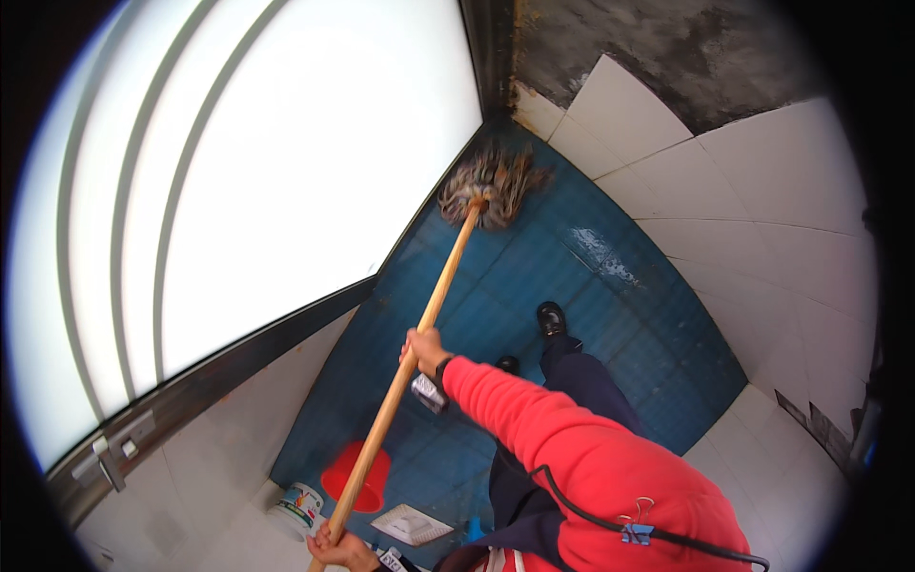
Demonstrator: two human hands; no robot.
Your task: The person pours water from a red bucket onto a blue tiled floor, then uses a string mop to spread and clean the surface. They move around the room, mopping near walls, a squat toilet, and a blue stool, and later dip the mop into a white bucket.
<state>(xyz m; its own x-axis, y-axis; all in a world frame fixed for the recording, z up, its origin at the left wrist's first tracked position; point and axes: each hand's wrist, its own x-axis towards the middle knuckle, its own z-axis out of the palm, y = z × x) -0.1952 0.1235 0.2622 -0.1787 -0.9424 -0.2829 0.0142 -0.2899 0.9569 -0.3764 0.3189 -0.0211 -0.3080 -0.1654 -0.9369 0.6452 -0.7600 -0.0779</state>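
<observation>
A long-handled string mop lies slantwise across the view, its wooden handle (445,278) running from the lower left up to a grey-brown string head (491,189). The strands rest on the blue tiled floor (515,262) near the far corner, slightly blurred. My right hand (424,349), at the end of a red sleeve, is closed around the middle of the handle. Lower down, my left hand (341,550) grips the handle near the bottom edge of the view. A small grey-and-white object (429,392) shows just below my right wrist; its kind is unclear.
A bright frosted glass panel (324,143) in a dark frame borders the floor on the left; white wall tiles (762,248) line the right. Near my left hand are a red bucket (374,479), a white tub (296,508) and a white square object (412,524). My shoe (551,318) stands mid-floor.
</observation>
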